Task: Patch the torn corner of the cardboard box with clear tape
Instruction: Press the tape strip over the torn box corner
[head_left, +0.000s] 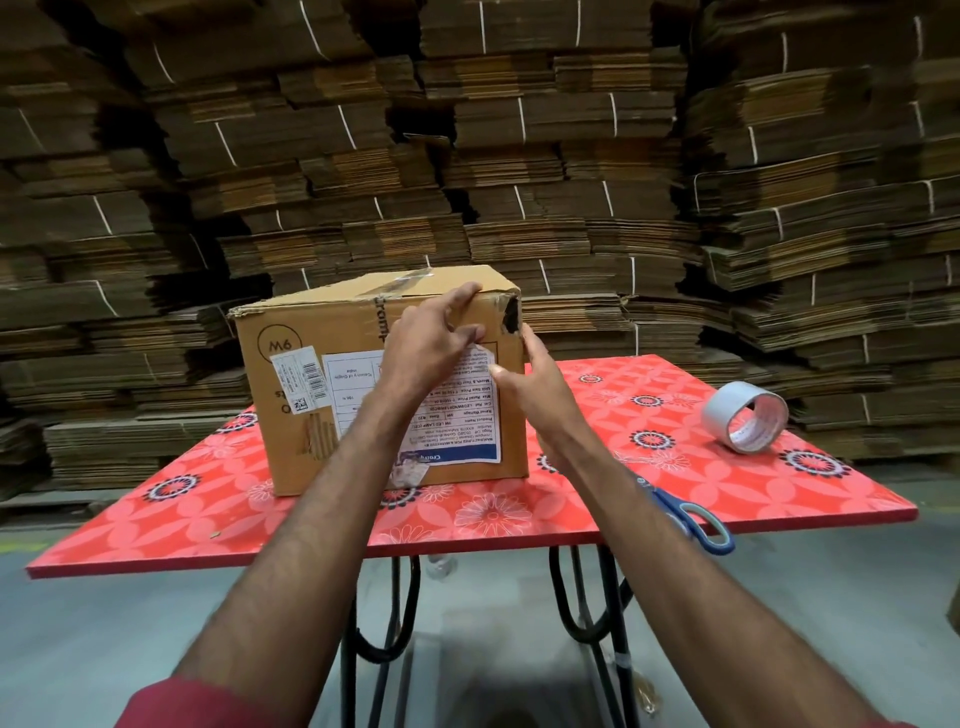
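Cardboard box (322, 332) mid-tabletop, torn corner (511, 317) upper right | left hand (431, 348) fingers spread on top edge, right hand (524, 374) flat along side | likely light, stiff walls, ragged weak corner: brace beside it | tape roll (745, 415) near right edge, untouched

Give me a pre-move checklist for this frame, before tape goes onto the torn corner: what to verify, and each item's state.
1. Torn corner exposed and facing the person: ok.
2. Cardboard box resting flat on the table: ok.
3. Box steadied: left hand on the upper front edge, right hand at the right side: ok.
4. Tape roll in hand: not ok, it lies apart on the table to the right.
5. Scissors within sight at the near table edge: ok.
6. Loose tape end found: cannot tell.
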